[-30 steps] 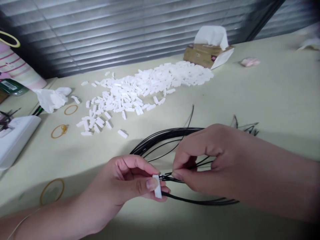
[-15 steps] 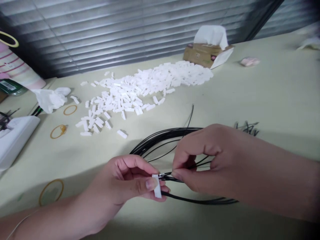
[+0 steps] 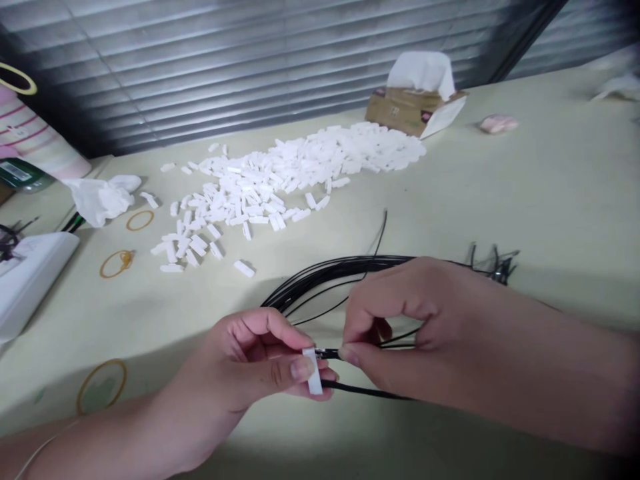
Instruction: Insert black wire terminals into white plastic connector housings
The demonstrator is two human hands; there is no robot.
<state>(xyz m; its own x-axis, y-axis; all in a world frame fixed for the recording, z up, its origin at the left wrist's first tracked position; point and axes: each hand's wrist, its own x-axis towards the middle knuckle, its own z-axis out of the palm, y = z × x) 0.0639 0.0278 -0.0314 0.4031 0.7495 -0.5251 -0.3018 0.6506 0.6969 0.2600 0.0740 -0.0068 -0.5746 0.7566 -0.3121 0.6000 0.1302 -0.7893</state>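
Note:
Between the thumb and fingers of my left hand [image 3: 265,363] is a small white plastic connector housing [image 3: 313,371], held tilted. Black wires [image 3: 367,389] run out of its lower part toward the right. My right hand [image 3: 400,320] pinches other thin black wires [image 3: 329,353] close to their ends. Those ends, with small metallic tips, meet the upper part of the housing; how deep they sit is hidden by my fingers. Behind my hands a bundle of black wires [image 3: 310,279] curves across the table, its far ends [image 3: 500,270] showing past my right wrist.
A long pile of white connector housings [image 3: 300,163] covers the back of the table. Behind it stands a tissue pack [image 3: 415,110]. Rubber bands [image 3: 103,387], crumpled tissue [image 3: 103,199], a white power strip [image 3: 37,273] and a striped pink cup [image 3: 37,137] are at the left.
My right hand has shifted slightly down and left, and the pinched wires lie closer together at the housing. More of the bundle's far ends shows. My left hand is nearly unmoved.

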